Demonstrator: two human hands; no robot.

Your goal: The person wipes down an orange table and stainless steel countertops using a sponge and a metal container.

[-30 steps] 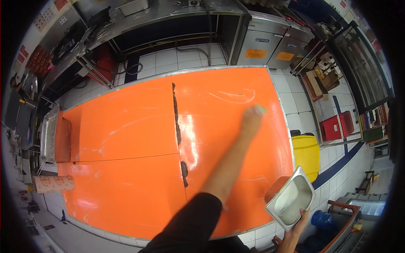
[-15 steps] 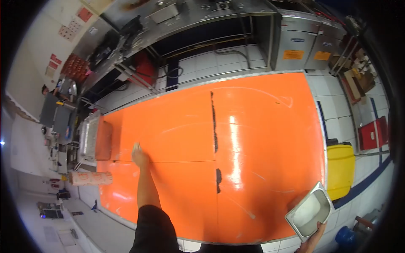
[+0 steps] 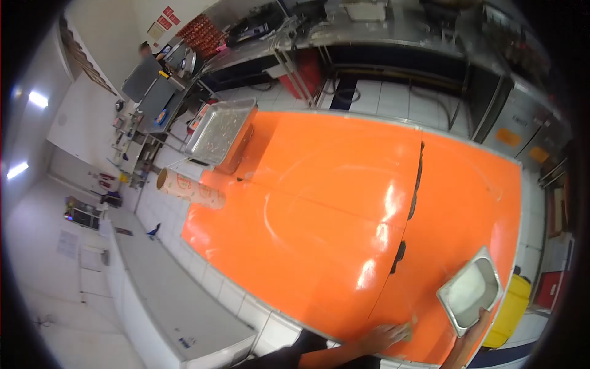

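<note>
At the left end of the orange tabletop one steel tray and one printed paper roll take up room; one yellow bin sits just beside the right end. The one steel pan, rectangular, tilted, whitish inside, is over the near right part, gripped at its rim by the right hand. Near the front edge, the left hand curls over one yellowish pad, blurred.

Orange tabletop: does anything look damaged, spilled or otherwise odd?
Yes. Ragged dark patches along a seam interrupt the otherwise smooth orange tabletop; the surface looks chipped away there. Pale streaks also mark the tabletop, possibly residue.
</note>
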